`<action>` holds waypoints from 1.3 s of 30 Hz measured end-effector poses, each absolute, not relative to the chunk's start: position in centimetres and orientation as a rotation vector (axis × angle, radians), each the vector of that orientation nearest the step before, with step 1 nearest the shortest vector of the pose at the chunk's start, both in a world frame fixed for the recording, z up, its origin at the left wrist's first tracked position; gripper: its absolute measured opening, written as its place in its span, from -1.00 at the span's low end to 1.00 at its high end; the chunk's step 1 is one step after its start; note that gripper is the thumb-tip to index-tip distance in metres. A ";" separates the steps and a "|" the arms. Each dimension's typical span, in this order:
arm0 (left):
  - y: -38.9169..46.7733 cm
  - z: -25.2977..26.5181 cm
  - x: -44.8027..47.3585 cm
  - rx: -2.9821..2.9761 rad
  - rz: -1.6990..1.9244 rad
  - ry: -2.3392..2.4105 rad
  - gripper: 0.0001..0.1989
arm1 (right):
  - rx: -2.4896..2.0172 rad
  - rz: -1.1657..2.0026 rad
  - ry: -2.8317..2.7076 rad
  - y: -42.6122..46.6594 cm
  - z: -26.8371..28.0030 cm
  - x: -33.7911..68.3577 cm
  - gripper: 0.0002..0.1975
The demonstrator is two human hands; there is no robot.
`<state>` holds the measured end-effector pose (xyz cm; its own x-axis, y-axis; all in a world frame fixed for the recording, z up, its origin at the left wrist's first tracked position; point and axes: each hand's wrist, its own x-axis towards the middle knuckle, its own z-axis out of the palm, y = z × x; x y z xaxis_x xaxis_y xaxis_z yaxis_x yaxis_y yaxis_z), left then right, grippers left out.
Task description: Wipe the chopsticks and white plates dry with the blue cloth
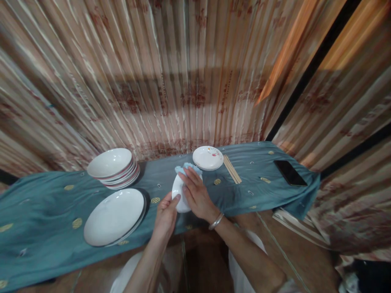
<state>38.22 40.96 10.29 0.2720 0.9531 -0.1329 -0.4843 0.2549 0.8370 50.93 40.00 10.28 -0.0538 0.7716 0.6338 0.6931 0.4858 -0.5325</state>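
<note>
A small white plate (179, 188) is held tilted above the front part of the table. My left hand (166, 211) grips its lower left rim, thumb on the face. A light blue cloth (187, 166) lies against the plate's upper edge, and my right hand (197, 193) presses it there with the fingers laid over the cloth and the plate's surface. A silver bangle (216, 221) circles my right wrist. Just beyond the cloth sits a small stack of white plates (207, 157) with a floral print, and wooden chopsticks (232, 169) lie beside it.
On the left stand a stack of white bowls (110, 162) with red bands and, nearer, large white plates (114, 215). A black phone (289, 173) lies near the right end of the table with its green patterned cloth (253, 199). Pleated curtains (183, 81) hang behind.
</note>
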 end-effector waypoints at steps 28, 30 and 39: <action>41.3 10.7 38.1 0.724 1.124 0.773 -0.63 | -1.311 0.545 -1.254 43.3 4.3 55.0 -0.37; 41.3 10.6 38.0 0.700 1.134 0.779 -0.62 | -1.355 0.594 -1.246 42.8 3.8 54.7 -0.33; 42.1 10.0 37.4 0.549 1.191 0.791 -0.61 | -1.481 0.748 -1.275 40.3 1.7 52.9 -0.22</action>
